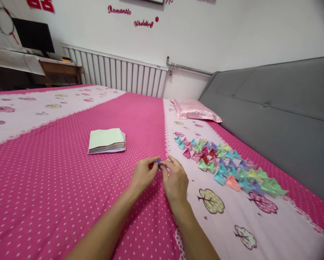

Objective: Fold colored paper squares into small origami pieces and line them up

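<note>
My left hand [142, 175] and my right hand [175, 182] meet over the pink polka-dot bedspread [69, 187]. Both pinch a small folded purple-blue paper piece [158, 163] between their fingertips. To the right, several folded paper boats [227, 166] in pink, green, blue and purple lie in rows on the pale strip of the spread. A stack of coloured square papers [107, 141], light green on top, rests to the upper left of my hands.
A pink satin pillow [194, 110] lies at the head of the bed beside the grey padded headboard [281, 108]. A white radiator [118, 72] lines the far wall. A desk with a dark monitor [34, 36] stands at far left.
</note>
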Tool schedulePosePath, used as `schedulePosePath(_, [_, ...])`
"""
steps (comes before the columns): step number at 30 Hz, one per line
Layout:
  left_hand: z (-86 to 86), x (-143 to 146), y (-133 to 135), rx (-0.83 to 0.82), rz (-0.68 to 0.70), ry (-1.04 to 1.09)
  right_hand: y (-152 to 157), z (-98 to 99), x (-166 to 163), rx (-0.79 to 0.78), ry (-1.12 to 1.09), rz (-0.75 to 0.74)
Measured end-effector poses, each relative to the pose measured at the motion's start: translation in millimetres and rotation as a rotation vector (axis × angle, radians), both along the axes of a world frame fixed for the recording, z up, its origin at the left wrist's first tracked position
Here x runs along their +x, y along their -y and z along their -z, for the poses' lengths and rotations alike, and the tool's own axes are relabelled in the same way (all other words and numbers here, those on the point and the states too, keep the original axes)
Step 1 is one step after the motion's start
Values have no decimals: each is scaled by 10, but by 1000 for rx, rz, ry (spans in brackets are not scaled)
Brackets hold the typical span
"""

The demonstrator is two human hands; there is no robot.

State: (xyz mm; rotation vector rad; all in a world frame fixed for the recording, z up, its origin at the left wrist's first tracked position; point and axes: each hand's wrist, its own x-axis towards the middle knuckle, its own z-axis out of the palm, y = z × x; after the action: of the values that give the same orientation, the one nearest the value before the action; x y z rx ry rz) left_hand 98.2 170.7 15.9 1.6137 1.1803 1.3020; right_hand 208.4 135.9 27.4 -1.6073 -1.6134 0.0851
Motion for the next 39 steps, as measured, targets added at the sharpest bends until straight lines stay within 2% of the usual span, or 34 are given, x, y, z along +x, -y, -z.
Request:
schedulePosePath(5, [-24,27,12,-73,19,76,-20,-1,21,55,38,6])
schedulePosePath(14, [-72,63,18,-174,-42,213,-3,-17,-43,81,-223,48])
schedulePosePath(18, [-93,47,37,-203,-29,252,11,-7,-97,101,-277,47])
schedulePosePath(28, [-96,38,18,-228,-45,272,18,-27,-111,76,-252,49])
schedulePosePath(33, [-97,16,17,-343,7,358,43,-84,-90,56,-250,-9])
schedulePosePath(36, [-123,1,41,-394,73,420,27,-92,-27,72,-386,-43])
schedulePosePath(39, [-154,-3,63,-428,81,402,-61,-30,77,38,-635,-57])
